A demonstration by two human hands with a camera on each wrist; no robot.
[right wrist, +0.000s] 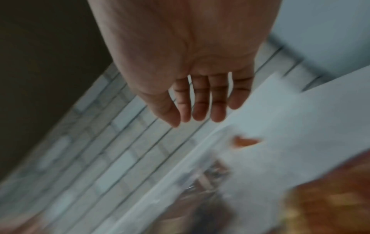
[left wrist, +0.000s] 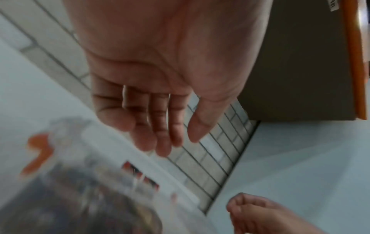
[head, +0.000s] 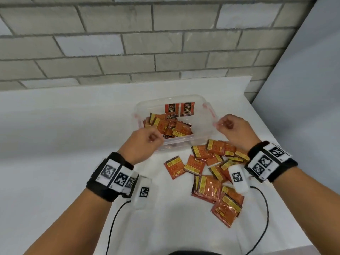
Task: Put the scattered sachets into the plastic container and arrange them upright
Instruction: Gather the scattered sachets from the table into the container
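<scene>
A clear plastic container (head: 202, 122) stands on the white table. Two sachets (head: 179, 109) stand upright against its far wall, and several orange sachets (head: 169, 126) lie in a heap on its floor. More orange sachets (head: 211, 173) are scattered on the table, in front and to the right of it. My left hand (head: 152, 138) hovers over the container's near left corner with loosely curled fingers and holds nothing. My right hand (head: 225, 124) hangs at the container's right rim, also empty. Both wrist views are blurred and show relaxed, empty fingers (left wrist: 160, 134) (right wrist: 200, 109).
A grey brick wall (head: 128, 43) rises behind the table. The table's right edge (head: 272, 129) runs diagonally beside a pale panel (head: 303, 89). Black cables (head: 265, 208) trail from both wristbands over the near part of the table.
</scene>
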